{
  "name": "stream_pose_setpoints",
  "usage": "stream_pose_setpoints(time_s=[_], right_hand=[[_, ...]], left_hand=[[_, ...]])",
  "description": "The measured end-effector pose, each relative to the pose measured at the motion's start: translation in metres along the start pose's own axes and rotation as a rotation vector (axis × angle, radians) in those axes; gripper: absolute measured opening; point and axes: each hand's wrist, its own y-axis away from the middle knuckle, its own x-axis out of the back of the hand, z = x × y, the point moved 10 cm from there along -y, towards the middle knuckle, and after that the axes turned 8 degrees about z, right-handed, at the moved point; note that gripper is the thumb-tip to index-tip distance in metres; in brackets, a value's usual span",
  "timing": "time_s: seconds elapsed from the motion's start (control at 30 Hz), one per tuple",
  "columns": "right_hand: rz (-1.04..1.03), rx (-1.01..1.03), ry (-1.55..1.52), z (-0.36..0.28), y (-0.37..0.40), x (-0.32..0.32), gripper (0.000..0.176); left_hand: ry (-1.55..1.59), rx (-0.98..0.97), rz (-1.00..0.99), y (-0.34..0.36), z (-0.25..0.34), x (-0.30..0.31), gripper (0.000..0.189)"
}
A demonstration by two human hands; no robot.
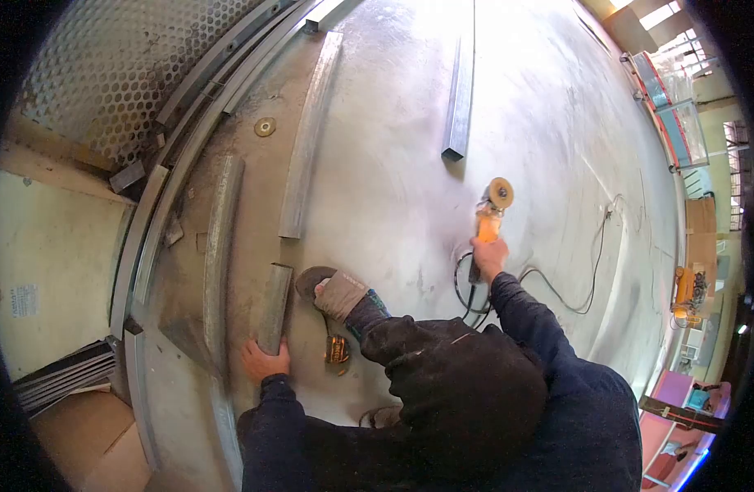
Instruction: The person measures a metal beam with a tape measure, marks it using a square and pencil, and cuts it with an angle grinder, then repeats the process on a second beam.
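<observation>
My left hand [265, 362] is wrapped round the near end of a short piece of square metal tube [274, 307], which lies close beside my shoe. An orange angle grinder [488, 223] is gripped at its rear body by my right hand [490, 256], out to the right over the floor. Its round disc [501, 192] points away from me. A black cord [544, 283] trails from the grinder across the floor. Past the short piece, a longer metal tube [311, 135] lies in line with it. Left of my left hand is another metal tube [220, 254].
My shoe [314, 283] stands by the short tube, with a yellow-and-black object [338, 350] near it. A loose disc [265, 126] lies farther off. One more tube [459, 107] lies ahead. Perforated metal sheet [139, 66] stands at far left; a cart [664, 111] is at far right.
</observation>
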Motion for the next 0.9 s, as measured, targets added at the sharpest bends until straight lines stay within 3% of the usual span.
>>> stream_pose_setpoints(time_s=[0.17,0.33,0.4,0.43,0.5,0.53,0.6,0.63,0.73,0.8,0.9], right_hand=[[0.048,-0.196,0.084,0.035,-0.039,0.015,0.048],[-0.027,-0.067,0.248,0.049,-0.053,0.004,0.055],[-0.292,-0.099,0.458,0.043,-0.047,0.004,0.058],[-0.283,-0.093,0.454,0.033,-0.048,0.014,0.058],[-0.41,0.256,0.739,-0.015,-0.04,0.013,0.057],[-0.4,0.264,0.736,-0.034,-0.041,0.017,0.057],[-0.32,0.381,0.671,-0.091,-0.046,0.017,0.056],[-0.31,0.392,0.661,-0.114,-0.055,0.009,0.056],[-0.366,0.309,0.562,-0.147,-0.082,-0.02,0.061],[-0.102,0.394,0.287,-0.182,-0.101,-0.022,0.067],[-0.017,0.352,0.264,-0.204,-0.12,-0.04,0.07]], left_hand=[[-0.003,0.025,-0.04,0.0,-0.003,-0.005,0.067],[0.023,0.034,0.001,0.002,-0.004,-0.006,0.07],[0.072,0.064,-0.004,0.005,-0.01,-0.015,0.072],[0.111,0.094,-0.016,0.007,-0.015,-0.019,0.074],[0.125,0.124,-0.063,0.007,-0.019,-0.025,0.075],[0.128,0.151,-0.121,0.008,-0.022,-0.031,0.077],[0.114,0.047,-0.005,0.01,-0.02,-0.023,0.077],[0.087,-0.053,0.101,0.008,-0.013,-0.017,0.077],[0.069,0.041,0.037,0.011,-0.021,-0.027,0.076],[0.079,0.042,0.022,0.009,-0.017,-0.022,0.075],[0.105,0.045,-0.007,0.004,-0.01,-0.014,0.071]])
